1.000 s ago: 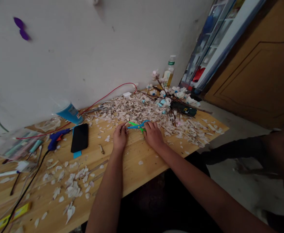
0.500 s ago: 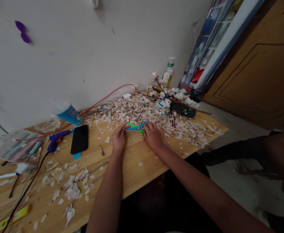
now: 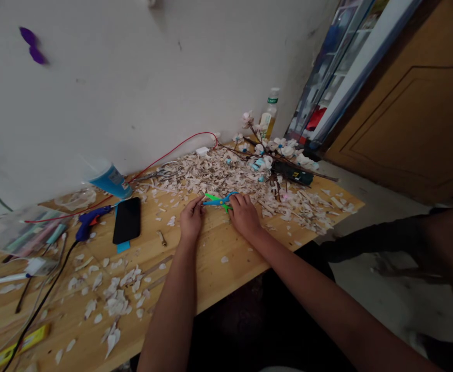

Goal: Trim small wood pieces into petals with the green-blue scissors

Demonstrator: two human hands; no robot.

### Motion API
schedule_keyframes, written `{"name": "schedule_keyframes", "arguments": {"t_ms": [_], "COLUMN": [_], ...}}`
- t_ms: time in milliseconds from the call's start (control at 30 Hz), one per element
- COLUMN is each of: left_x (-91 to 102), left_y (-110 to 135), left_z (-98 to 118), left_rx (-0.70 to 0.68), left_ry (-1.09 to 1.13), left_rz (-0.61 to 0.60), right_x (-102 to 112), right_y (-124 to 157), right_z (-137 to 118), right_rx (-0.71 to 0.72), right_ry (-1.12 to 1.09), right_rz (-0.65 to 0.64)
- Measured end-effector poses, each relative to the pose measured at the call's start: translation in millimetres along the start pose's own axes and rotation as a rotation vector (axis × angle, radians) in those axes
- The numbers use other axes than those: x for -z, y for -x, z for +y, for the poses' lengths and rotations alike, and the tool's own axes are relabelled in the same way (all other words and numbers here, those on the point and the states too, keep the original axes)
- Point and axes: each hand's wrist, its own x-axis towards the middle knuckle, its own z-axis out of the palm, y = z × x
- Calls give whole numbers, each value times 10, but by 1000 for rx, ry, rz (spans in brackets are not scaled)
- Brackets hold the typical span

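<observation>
A pair of blue and green scissors (image 3: 219,201) lies across the space between my hands, with its blades partly apart and pointing left. My right hand (image 3: 245,216) is closed round the handles. At the blade tips, my left hand (image 3: 191,216) is closed in a pinch; what it holds is too small to make out. Just beyond both hands spreads a heap of pale petal-like scraps (image 3: 206,173). White flowers on dark branches (image 3: 263,163) lie at the heap's right side.
To the left are a black phone (image 3: 127,220), a blue glue gun (image 3: 89,222) with its cord, and a blue cup (image 3: 112,182). A yellow box-like item (image 3: 25,346) is at the near left. A bottle (image 3: 269,114) stands by the wall. Another person's leg (image 3: 373,240) shows at right.
The scissors have turned slightly between my hands. Both hands stay in nearly the same place, and the view has shifted a little.
</observation>
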Motion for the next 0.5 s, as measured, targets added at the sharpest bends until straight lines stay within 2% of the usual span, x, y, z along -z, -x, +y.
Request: {"name": "schedule_keyframes", "arguments": {"t_ms": [300,500], "left_x": [-5,-26], "left_y": [6,-2], "left_z": [8,3], "left_rx": [13,80], "left_ry": [16,88], "left_rz": [29,61], "right_x": [0,15], "right_y": [8,3], "right_z": [-13,-43], "right_rx": [12,29], "right_ry": [28,36], "right_rz": [-42,-92]}}
